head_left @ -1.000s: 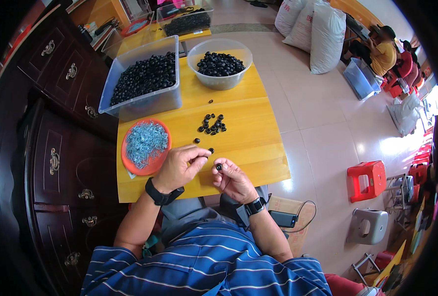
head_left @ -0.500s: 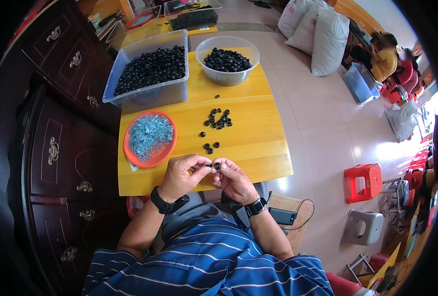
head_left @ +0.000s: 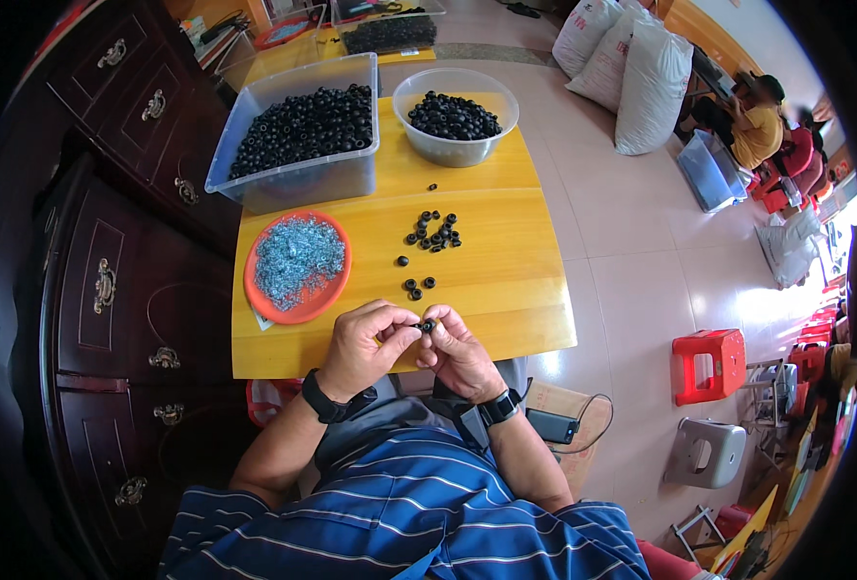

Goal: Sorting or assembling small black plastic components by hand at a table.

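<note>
Over the table's near edge, my two hands meet at the fingertips. My right hand (head_left: 462, 356) pinches a small black round part (head_left: 428, 327) with a hole in its face. My left hand (head_left: 363, 340) is closed in a pinch against the left side of that part, on a tiny dark piece mostly hidden by the fingers. Just beyond the fingers lie a few loose black round parts (head_left: 416, 294), with a single one (head_left: 402, 261) and a larger cluster (head_left: 436, 238) farther off. An orange plate (head_left: 345, 280) heaped with small shiny clear-blue pieces (head_left: 298, 261) sits left of them.
A clear rectangular bin (head_left: 303, 179) and a round clear bowl (head_left: 457, 153), both filled with black parts, stand at the yellow table's (head_left: 506, 290) far side. Dark drawers (head_left: 110, 290) flank the left. Red (head_left: 709, 362) and grey stools (head_left: 707, 452) and white sacks (head_left: 653, 92) stand rightward.
My left fingertips have moved slightly right, closing up against the black part in my right hand. The whole view has shifted a little; the loose parts lie as before.
</note>
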Tool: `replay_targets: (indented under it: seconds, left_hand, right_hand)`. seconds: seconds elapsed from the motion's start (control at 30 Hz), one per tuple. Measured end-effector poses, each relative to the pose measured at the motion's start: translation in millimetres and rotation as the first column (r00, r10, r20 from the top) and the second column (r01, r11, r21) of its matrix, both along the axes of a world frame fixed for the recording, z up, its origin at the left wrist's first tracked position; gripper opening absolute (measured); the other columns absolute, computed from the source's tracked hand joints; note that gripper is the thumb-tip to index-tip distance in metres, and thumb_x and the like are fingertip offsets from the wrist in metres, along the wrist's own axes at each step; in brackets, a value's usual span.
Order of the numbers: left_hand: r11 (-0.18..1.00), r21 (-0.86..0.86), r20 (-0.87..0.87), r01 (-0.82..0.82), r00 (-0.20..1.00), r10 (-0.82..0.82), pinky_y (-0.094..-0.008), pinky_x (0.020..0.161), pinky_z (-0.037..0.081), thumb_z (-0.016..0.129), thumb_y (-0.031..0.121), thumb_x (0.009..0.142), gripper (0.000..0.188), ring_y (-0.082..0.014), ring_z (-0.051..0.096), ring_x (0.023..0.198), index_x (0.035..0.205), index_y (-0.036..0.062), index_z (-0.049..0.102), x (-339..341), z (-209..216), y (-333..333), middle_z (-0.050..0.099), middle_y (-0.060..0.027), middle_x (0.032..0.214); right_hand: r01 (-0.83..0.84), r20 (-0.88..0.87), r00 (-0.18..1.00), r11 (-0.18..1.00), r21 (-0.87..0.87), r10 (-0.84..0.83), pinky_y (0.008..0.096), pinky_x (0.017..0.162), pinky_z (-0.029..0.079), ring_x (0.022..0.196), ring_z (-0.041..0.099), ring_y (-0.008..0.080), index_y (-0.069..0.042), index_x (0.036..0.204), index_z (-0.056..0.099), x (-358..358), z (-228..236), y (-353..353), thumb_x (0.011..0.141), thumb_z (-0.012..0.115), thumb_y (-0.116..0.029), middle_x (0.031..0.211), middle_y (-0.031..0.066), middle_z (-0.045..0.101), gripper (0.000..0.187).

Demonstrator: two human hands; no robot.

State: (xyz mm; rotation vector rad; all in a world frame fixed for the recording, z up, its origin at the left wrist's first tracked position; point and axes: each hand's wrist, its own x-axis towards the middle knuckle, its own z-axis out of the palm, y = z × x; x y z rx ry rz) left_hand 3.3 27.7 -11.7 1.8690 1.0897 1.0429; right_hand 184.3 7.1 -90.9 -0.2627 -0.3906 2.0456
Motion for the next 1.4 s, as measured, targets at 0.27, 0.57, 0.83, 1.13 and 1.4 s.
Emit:
replay_targets:
  seconds: [0.27, 0.57, 0.83, 1.13, 1.4]
  left_hand:
    - [0.999, 0.024, -0.011, -0.026, 1.000, 0.026, -0.0259, 0.057, 0.049, 0.075, -0.001, 0.082, 0.012, -0.0138, 0.064, 0.064, 0.093, -0.0015, 0.070, 1, -4, 2, 0.067, -0.0078, 0.081]
    - [0.998, 0.059, -0.008, -0.028, 1.000, 0.029, -0.0266, 0.059, 0.051, 0.075, -0.002, 0.082, 0.012, -0.0158, 0.065, 0.067, 0.093, -0.0012, 0.069, 2, -6, 1, 0.068, -0.0086, 0.082]
    - [1.000, -0.003, 0.067, -0.004, 0.998, 0.004, -0.0256, 0.064, 0.052, 0.074, -0.001, 0.083, 0.012, -0.0144, 0.065, 0.072, 0.095, -0.0012, 0.071, 1, -6, 0, 0.070, -0.0077, 0.085]
    - [0.999, -0.013, 0.038, 0.031, 0.999, -0.030, -0.0266, 0.064, 0.051, 0.074, 0.000, 0.083, 0.012, -0.0151, 0.065, 0.071, 0.095, -0.0009, 0.071, 1, -4, 0, 0.069, -0.0083, 0.084]
    - [0.999, 0.005, 0.017, 0.036, 0.999, -0.036, -0.0267, 0.062, 0.050, 0.075, 0.000, 0.083, 0.012, -0.0158, 0.064, 0.070, 0.094, -0.0003, 0.072, 2, -3, 1, 0.068, -0.0086, 0.082]
  right_hand:
    - [0.024, 0.157, 0.987, 1.000, 0.007, -0.024, 0.0255, 0.076, 0.054, 0.082, 0.065, 0.0128, -0.010, 0.117, 0.053, 5, 6, 1, 0.102, 0.059, -0.015, 0.097, 0.0026, 0.064, 0.017]
    - [0.029, 0.144, 0.989, 1.000, 0.012, -0.030, 0.0268, 0.082, 0.056, 0.089, 0.067, 0.0124, -0.010, 0.114, 0.054, 3, -1, 2, 0.099, 0.062, -0.010, 0.101, 0.0012, 0.063, 0.017]
    - [0.038, 0.154, 0.987, 0.999, -0.014, -0.036, 0.0271, 0.086, 0.056, 0.091, 0.066, 0.0116, -0.008, 0.118, 0.057, 5, 0, 2, 0.097, 0.065, -0.007, 0.103, 0.0001, 0.064, 0.023]
    - [0.078, 0.170, 0.982, 0.997, 0.001, -0.078, 0.0265, 0.082, 0.055, 0.088, 0.066, 0.0124, -0.007, 0.118, 0.061, 4, -4, 1, 0.095, 0.067, -0.009, 0.100, 0.0019, 0.067, 0.023]
    - [0.118, 0.179, 0.977, 0.993, -0.023, -0.113, 0.0266, 0.079, 0.054, 0.087, 0.066, 0.0130, -0.006, 0.119, 0.062, 2, -3, 1, 0.095, 0.069, -0.009, 0.095, 0.0025, 0.068, 0.025]
